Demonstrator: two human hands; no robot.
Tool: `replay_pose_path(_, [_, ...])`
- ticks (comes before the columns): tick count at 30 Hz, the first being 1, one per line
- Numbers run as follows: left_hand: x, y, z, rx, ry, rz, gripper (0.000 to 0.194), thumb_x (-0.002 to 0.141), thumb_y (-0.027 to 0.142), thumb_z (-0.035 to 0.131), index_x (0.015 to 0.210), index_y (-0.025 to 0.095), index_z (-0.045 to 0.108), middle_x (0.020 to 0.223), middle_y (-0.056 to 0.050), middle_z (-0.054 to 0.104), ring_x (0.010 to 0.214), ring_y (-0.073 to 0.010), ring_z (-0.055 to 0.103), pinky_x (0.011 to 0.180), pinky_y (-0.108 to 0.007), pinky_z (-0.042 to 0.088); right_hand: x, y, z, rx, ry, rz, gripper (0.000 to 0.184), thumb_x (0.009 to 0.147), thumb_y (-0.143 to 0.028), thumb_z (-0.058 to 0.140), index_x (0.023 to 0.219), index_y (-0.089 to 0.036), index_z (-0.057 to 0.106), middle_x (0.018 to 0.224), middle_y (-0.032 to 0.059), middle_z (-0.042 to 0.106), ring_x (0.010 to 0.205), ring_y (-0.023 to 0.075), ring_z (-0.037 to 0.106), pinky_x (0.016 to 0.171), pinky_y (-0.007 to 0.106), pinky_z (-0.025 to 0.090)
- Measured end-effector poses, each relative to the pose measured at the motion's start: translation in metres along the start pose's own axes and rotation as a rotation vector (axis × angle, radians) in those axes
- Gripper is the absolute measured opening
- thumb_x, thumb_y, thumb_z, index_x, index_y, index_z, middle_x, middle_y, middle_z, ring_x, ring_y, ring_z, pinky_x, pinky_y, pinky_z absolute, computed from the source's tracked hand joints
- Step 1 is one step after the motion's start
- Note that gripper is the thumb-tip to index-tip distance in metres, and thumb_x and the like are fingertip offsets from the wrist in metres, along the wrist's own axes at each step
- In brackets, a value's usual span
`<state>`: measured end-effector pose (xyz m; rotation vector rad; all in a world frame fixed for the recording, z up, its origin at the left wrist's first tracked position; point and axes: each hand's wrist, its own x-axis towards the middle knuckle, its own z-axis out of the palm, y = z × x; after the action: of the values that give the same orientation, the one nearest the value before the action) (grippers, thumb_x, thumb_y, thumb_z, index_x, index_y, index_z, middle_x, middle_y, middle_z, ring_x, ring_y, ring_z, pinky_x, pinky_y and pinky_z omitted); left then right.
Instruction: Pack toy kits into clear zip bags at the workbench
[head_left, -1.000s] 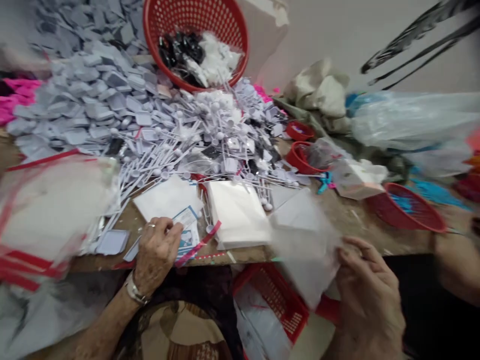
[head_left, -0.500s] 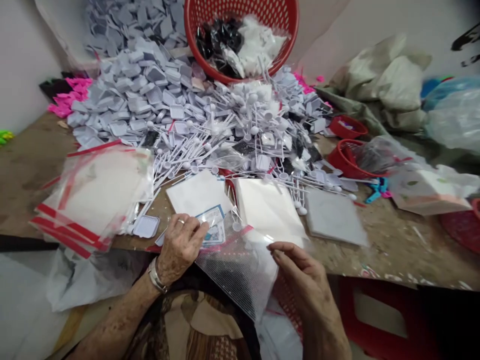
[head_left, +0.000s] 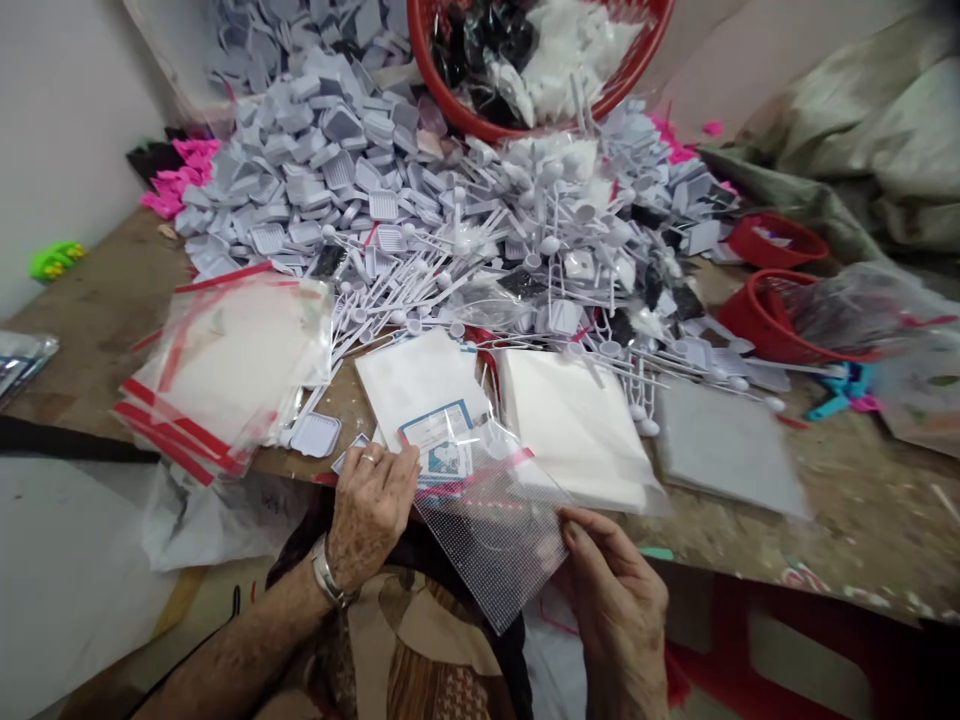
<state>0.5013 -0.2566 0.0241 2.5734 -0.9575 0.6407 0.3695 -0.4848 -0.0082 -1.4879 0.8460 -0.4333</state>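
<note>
Clear zip bag point(head_left: 517, 475) with plastic mesh sheet point(head_left: 491, 555), at worktop point(head_left: 862, 490) edge: right hand point(head_left: 619, 610), grip closed, pinching its corner; left hand point(head_left: 367, 510) on its top edge, beside printed card point(head_left: 435, 440), grip unclear.

Mesh sheet point(head_left: 487, 545) now between hands point(head_left: 369, 518) point(head_left: 619, 610)

Plain off-white wall point(head_left: 75, 130) on the left. Worn wooden workbench point(head_left: 862, 500), scuffed and paint-flecked, runs across the view. Red plastic stool point(head_left: 757, 650) below its front edge, lower right. Grey-green cloth sacks point(head_left: 847, 130) heaped upper right. Light soft, even.
</note>
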Motion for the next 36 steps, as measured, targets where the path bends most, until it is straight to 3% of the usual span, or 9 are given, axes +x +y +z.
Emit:
replay_pose_path(6, [-0.012, -0.003, -0.001, -0.030, -0.229, 0.047, 0.043, 0.094, 0.005, 0.034, 0.133, 0.010, 0.050, 0.110, -0.015, 0.068, 0.107, -0.0270, 0.062, 0.098, -0.048, 0.047, 0.001, -0.005, 0.007, 0.020, 0.030, -0.014, 0.031, 0.069, -0.043, 0.080, 0.089, -0.020, 0.077, 0.082, 0.0063, 0.075, 0.069, 0.0194, 0.066, 0.060, 0.030, 0.052])
replay_pose_path(14, [-0.014, -0.010, -0.006, -0.061, -0.273, 0.156, 0.048, 0.089, -0.002, 0.031, 0.135, 0.005, 0.043, 0.117, -0.016, 0.066, 0.113, -0.0272, 0.060, 0.102, -0.048, 0.046, -0.001, -0.006, 0.013, 0.067, 0.068, -0.027, 0.026, 0.070, -0.038, 0.079, 0.089, -0.020, 0.077, 0.082, 0.0048, 0.074, 0.070, 0.0182, 0.066, 0.061, 0.030, 0.053])
replay_pose_path(19, [-0.006, -0.011, -0.014, -0.287, -0.251, 0.060, 0.038, 0.091, 0.004, 0.040, 0.128, 0.012, 0.046, 0.111, -0.012, 0.066, 0.103, -0.0239, 0.061, 0.099, -0.043, 0.049, -0.002, -0.003, 0.015, 0.069, 0.076, 0.000, 0.026, 0.070, -0.037, 0.079, 0.090, -0.021, 0.077, 0.085, 0.0048, 0.075, 0.072, 0.0181, 0.066, 0.062, 0.030, 0.052])
replay_pose_path(25, [0.006, -0.014, -0.023, -0.583, -0.331, -0.181, 0.031, 0.091, 0.006, 0.044, 0.119, 0.018, 0.048, 0.089, -0.004, 0.060, 0.087, -0.0178, 0.060, 0.084, -0.033, 0.052, 0.000, 0.001, 0.015, 0.074, 0.061, -0.001, 0.026, 0.071, -0.037, 0.079, 0.091, -0.020, 0.076, 0.085, 0.0050, 0.074, 0.071, 0.0176, 0.065, 0.062, 0.030, 0.052])
replay_pose_path(31, [0.013, -0.018, -0.026, -0.716, -0.396, -0.345, 0.025, 0.091, 0.007, 0.046, 0.113, 0.020, 0.051, 0.088, 0.000, 0.058, 0.078, -0.0121, 0.058, 0.077, -0.026, 0.049, 0.001, -0.001, 0.017, 0.139, 0.070, 0.057, 0.028, 0.067, -0.038, 0.082, 0.087, -0.019, 0.076, 0.082, 0.0048, 0.074, 0.068, 0.0160, 0.063, 0.059, 0.028, 0.049])
replay_pose_path(33, [0.012, -0.018, -0.026, -0.701, -0.389, -0.330, 0.025, 0.092, 0.007, 0.046, 0.113, 0.019, 0.050, 0.089, 0.000, 0.058, 0.079, -0.0125, 0.058, 0.077, -0.026, 0.049, 0.001, 0.000, 0.017, 0.127, 0.071, 0.039, 0.027, 0.069, -0.037, 0.081, 0.089, -0.019, 0.076, 0.083, 0.0052, 0.074, 0.069, 0.0162, 0.063, 0.059, 0.028, 0.049])
replay_pose_path(36, [0.009, -0.015, -0.024, -0.580, -0.345, -0.194, 0.028, 0.093, 0.007, 0.043, 0.118, 0.018, 0.048, 0.098, -0.005, 0.061, 0.091, -0.0173, 0.060, 0.086, -0.033, 0.050, 0.001, 0.005, 0.015, 0.088, 0.073, -0.002, 0.026, 0.074, -0.035, 0.078, 0.095, -0.019, 0.076, 0.088, 0.0058, 0.075, 0.073, 0.0174, 0.065, 0.063, 0.029, 0.050])
